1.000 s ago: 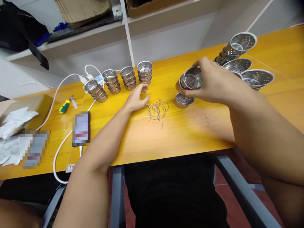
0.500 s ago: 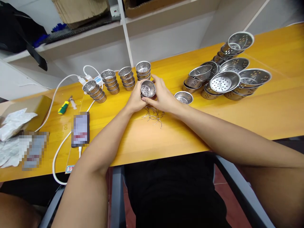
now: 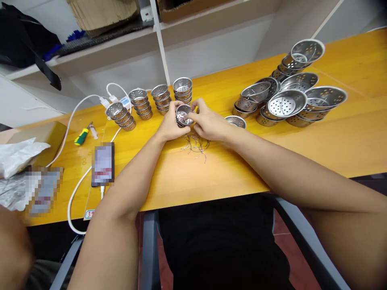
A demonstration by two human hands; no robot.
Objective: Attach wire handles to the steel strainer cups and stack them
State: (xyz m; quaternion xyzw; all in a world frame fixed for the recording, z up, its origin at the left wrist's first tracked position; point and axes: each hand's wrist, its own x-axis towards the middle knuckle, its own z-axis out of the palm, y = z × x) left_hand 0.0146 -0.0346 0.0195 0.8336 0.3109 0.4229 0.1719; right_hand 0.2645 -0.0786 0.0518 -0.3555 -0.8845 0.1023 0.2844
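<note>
White shelving (image 3: 105, 50) lines the pale wall (image 3: 211, 52); the floor (image 3: 165, 266) looks reddish, perhaps tiled.

Taking the cup (image 3: 184, 116) between the hands as centre, tabletop (image 3: 214, 89) lies open at two o'clock. Cup stacks (image 3: 182, 89) bar nine through twelve, and a cup heap (image 3: 286, 104) crowds three. Toward six, loose wires (image 3: 196, 148) come first, then bare wood to the edge.

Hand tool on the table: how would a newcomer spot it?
On the yellow table, find the phone with the white cable plugged in. Beyond it, to the left, lies the hand tool. Its green-and-yellow handle sets it apart from the pale item beside it.
</note>
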